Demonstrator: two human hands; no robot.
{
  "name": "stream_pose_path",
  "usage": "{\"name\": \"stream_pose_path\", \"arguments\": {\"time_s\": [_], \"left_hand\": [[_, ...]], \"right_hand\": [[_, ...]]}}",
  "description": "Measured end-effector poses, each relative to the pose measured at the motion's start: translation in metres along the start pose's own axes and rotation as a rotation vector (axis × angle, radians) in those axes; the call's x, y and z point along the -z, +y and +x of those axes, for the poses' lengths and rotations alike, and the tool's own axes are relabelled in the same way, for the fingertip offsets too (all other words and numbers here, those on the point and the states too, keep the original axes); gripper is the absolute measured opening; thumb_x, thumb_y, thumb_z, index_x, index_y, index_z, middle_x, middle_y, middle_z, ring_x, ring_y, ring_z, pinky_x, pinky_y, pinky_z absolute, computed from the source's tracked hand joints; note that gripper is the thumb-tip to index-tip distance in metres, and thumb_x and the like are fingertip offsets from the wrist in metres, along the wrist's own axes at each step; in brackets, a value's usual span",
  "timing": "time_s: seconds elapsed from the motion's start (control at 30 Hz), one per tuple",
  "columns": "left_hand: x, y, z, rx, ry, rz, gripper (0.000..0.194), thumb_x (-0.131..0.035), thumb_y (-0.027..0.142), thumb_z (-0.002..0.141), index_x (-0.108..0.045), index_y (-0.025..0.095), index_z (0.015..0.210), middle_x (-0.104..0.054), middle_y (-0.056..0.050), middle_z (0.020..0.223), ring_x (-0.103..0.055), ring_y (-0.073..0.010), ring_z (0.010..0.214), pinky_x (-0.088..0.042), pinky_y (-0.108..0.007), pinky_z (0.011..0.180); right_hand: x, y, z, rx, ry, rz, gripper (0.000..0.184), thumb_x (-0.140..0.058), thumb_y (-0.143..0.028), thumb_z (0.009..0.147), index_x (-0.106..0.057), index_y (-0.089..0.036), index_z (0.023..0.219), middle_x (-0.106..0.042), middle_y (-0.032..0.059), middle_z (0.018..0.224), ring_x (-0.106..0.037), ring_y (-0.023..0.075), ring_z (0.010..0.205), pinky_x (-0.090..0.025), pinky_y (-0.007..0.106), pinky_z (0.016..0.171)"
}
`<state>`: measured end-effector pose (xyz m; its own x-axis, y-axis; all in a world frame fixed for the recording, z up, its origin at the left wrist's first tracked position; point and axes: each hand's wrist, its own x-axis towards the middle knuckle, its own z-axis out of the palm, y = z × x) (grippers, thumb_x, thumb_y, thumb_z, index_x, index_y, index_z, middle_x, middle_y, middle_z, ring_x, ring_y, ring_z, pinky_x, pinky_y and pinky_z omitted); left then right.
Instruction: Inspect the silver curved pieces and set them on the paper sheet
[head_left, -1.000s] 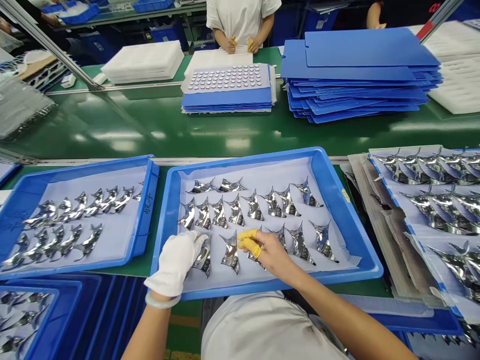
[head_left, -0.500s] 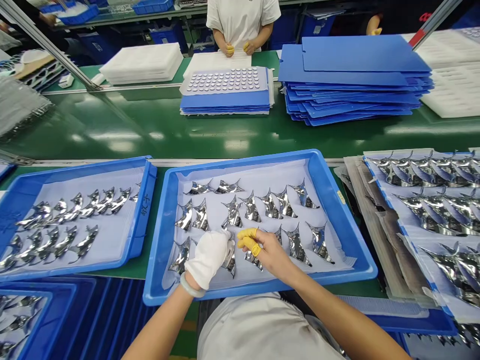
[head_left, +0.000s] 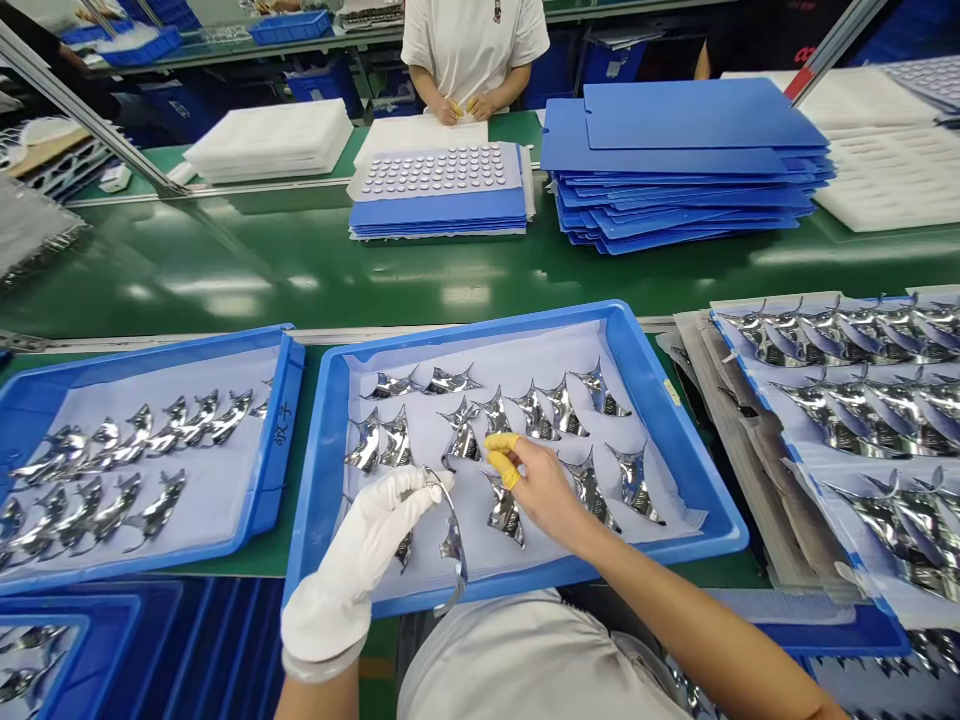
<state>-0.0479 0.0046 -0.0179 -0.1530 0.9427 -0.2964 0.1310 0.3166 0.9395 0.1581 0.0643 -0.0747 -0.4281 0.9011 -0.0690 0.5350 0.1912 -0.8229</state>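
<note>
In the head view, the left hand (head_left: 360,560), in a white cotton glove, is closed on the upper end of a curved, mirror-bright metal piece (head_left: 453,545). The piece hangs down across the lower middle of the frame, its lower tip reaching the near rim of a blue plastic tray (head_left: 480,328). The right hand (head_left: 544,490) is bare except for yellow finger cots (head_left: 501,453) on the thumb and forefinger. It is half curled and holds nothing that shows. Its fingertips sit just beside one shiny piece (head_left: 461,442) and above another (head_left: 504,512); whether they touch either, I cannot tell.

The tray's pale liner (head_left: 540,350) carries rows of matching pieces with narrow gaps between them, and a strip of bare liner runs along the tray's left side, by the glove. A second blue tray (head_left: 289,420) stands just left of it, separated by a thin strip of the green tabletop (head_left: 300,280). A third tray of pieces (head_left: 840,420) fills the right edge.

Well apart, beyond a wide green band, lie stacked blue boards (head_left: 675,130), a sheet of round grey pieces (head_left: 435,170) and white foam (head_left: 270,140). A co-worker (head_left: 472,40) stands at the upper centre.
</note>
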Motion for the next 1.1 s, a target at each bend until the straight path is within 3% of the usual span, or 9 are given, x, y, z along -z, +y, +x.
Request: {"name": "stream_pose_path", "arguments": {"time_s": [0.1, 0.2, 0.3, 0.4, 0.5, 0.67, 0.9, 1.03, 1.1], "left_hand": [[0.004, -0.005, -0.001, -0.006, -0.137, 0.031, 0.023, -0.072, 0.042, 0.080, -0.076, 0.021, 0.088, -0.075, -0.009, 0.098, -0.067, -0.0272, 0.094, -0.051, -0.041, 0.096], [0.013, -0.019, -0.003, 0.037, -0.124, -0.015, 0.026, -0.071, 0.038, 0.083, -0.074, 0.020, 0.101, -0.074, -0.009, 0.107, -0.067, -0.0261, 0.100, -0.050, -0.040, 0.099], [0.023, -0.033, -0.008, 0.083, -0.066, -0.095, 0.028, -0.074, 0.038, 0.079, -0.074, 0.020, 0.101, -0.073, -0.009, 0.111, -0.067, -0.0272, 0.104, -0.051, -0.040, 0.098], [0.032, -0.039, -0.013, 0.105, 0.018, -0.119, 0.026, -0.079, 0.037, 0.073, -0.075, 0.021, 0.093, -0.076, -0.008, 0.098, -0.070, -0.0283, 0.093, -0.056, -0.039, 0.088], [0.042, -0.042, -0.016, 0.121, 0.097, -0.130, 0.029, -0.080, 0.039, 0.072, -0.076, 0.019, 0.093, -0.077, -0.009, 0.093, -0.071, -0.0278, 0.087, -0.058, -0.038, 0.080], [0.055, -0.047, -0.019, 0.129, 0.195, -0.186, 0.036, -0.078, 0.041, 0.075, -0.075, 0.015, 0.100, -0.076, -0.012, 0.103, -0.070, -0.0279, 0.096, -0.057, -0.038, 0.087], [0.056, -0.042, -0.022, 0.038, 0.193, -0.281, 0.028, -0.073, 0.040, 0.080, -0.075, 0.021, 0.101, -0.075, -0.008, 0.106, -0.069, -0.0274, 0.102, -0.055, -0.038, 0.094], [0.044, -0.040, -0.015, -0.033, 0.289, -0.451, 0.027, -0.073, 0.042, 0.081, -0.074, 0.021, 0.099, -0.075, -0.006, 0.105, -0.068, -0.0254, 0.104, -0.050, -0.037, 0.101], [0.032, -0.041, -0.008, -0.060, 0.322, -0.529, 0.028, -0.070, 0.042, 0.083, -0.073, 0.022, 0.103, -0.074, -0.006, 0.109, -0.066, -0.0262, 0.108, -0.048, -0.039, 0.103]], "right_hand": [[0.004, 0.007, 0.027, 0.014, -0.048, -0.213, 0.024, -0.049, -0.013, 0.095, -0.066, -0.015, 0.112, -0.069, 0.0083, 0.100, -0.064, 0.0174, 0.085, -0.049, 0.028, 0.078], [-0.007, 0.019, 0.057, 0.036, -0.079, -0.354, 0.018, -0.055, -0.010, 0.090, -0.070, -0.012, 0.101, -0.066, 0.0130, 0.098, -0.062, 0.0236, 0.094, -0.046, 0.033, 0.082], [-0.024, 0.029, 0.077, 0.097, -0.109, -0.477, 0.016, -0.056, -0.013, 0.092, -0.071, -0.012, 0.098, -0.065, 0.0138, 0.098, -0.059, 0.0254, 0.098, -0.044, 0.034, 0.084], [-0.036, 0.027, 0.088, 0.176, -0.127, -0.556, 0.020, -0.051, -0.018, 0.097, -0.070, -0.013, 0.101, -0.064, 0.0131, 0.100, -0.056, 0.0248, 0.100, -0.043, 0.035, 0.086], [-0.043, 0.013, 0.095, 0.261, -0.150, -0.607, 0.022, -0.047, -0.018, 0.099, -0.069, -0.013, 0.100, -0.062, 0.0127, 0.101, -0.052, 0.0243, 0.101, -0.041, 0.035, 0.088], [-0.055, -0.014, 0.109, 0.360, -0.218, -0.645, 0.022, -0.048, -0.007, 0.094, -0.068, -0.014, 0.089, -0.062, 0.0134, 0.101, -0.051, 0.0258, 0.102, -0.040, 0.038, 0.089], [-0.063, -0.034, 0.114, 0.322, -0.228, -0.511, 0.022, -0.047, -0.006, 0.095, -0.067, -0.014, 0.094, -0.064, 0.0152, 0.103, -0.054, 0.0274, 0.103, -0.042, 0.042, 0.092], [-0.047, -0.050, 0.081, 0.319, -0.272, -0.293, 0.019, -0.047, -0.020, 0.100, -0.066, -0.016, 0.102, -0.069, 0.0081, 0.096, -0.062, 0.0198, 0.092, -0.048, 0.033, 0.084], [-0.036, -0.058, 0.059, 0.298, -0.346, -0.003, 0.023, -0.043, -0.026, 0.102, -0.065, -0.017, 0.104, -0.071, 0.0046, 0.097, -0.065, 0.0156, 0.090, -0.050, 0.028, 0.080]]}}
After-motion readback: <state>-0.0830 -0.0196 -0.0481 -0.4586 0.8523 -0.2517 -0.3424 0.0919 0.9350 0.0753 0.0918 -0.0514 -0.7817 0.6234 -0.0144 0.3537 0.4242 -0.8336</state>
